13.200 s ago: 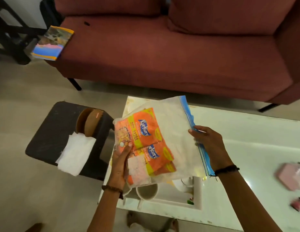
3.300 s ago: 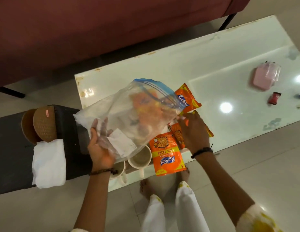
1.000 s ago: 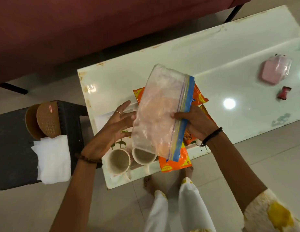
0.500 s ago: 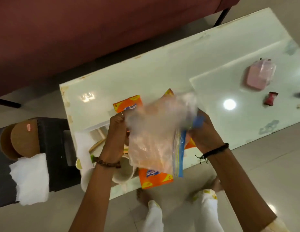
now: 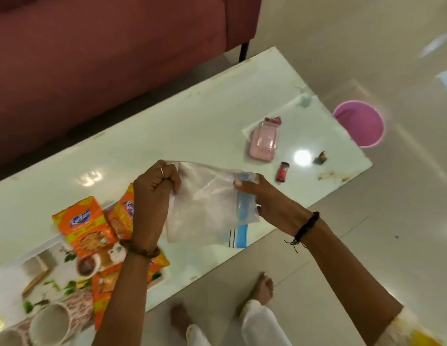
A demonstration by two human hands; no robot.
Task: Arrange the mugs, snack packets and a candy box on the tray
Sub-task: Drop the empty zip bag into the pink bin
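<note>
Two hands hold one clear plastic zip bag with a blue seal strip [image 5: 210, 208] above the near edge of the white glossy table [image 5: 192, 126]. Our left hand [image 5: 152, 193] is closed in a fist on the bag's left edge; our right hand [image 5: 265, 201] pinches the blue strip on the right side. The bag looks empty.

To the left, three orange snack packets [image 5: 85, 226] lie on the table and partly over the white tray with a green leaf print [image 5: 38, 278], which sits at the near left corner. Two white mugs [image 5: 49, 323] stand at the tray's near edge, close together. A small dark-filled cup [image 5: 87, 265] sits among the packets.

Farther right, well apart from the tray, a pink lidded plastic candy box [image 5: 263, 143] rests on the table, with a small red wrapper [image 5: 282, 171] just beside it. A pink round bucket [image 5: 359, 126] stands on the floor past the table's right end, and a maroon fabric sofa [image 5: 105, 51] lies beyond.
</note>
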